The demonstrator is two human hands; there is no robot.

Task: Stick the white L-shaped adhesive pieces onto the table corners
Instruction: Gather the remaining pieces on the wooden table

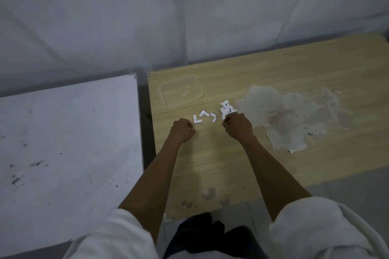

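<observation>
White L-shaped pieces (203, 114) lie flat on the table (210, 164), and we count three of them loose in a short row just nearer us than the clear plastic tray (180, 90). To the right of that row, also on the near side of the tray and off its right corner, more of the same pieces sit in a small jumbled pile (227, 109); we cannot count them, as they overlap.

Our hands are apart, one at each end of the row. The left hand (182, 130) rests nearer us than the tray, just beside the leftmost piece, its fingers curled in with nothing visible between them. The right hand (237, 125) sits further right of the tray, its curled fingertips together at the near edge of the pile. We cannot tell whether they grip a piece or only touch it.

Right of the tray, past the pile, a large pale patch (294, 115) shows where the wood-grain top is worn and peeling. Left of the tray, across a dark gap, stands a white surface (69, 143) speckled with dark marks. Behind the tray hangs a pale sheet (105, 17). White sleeves (117, 235) are pushed up both forearms.
</observation>
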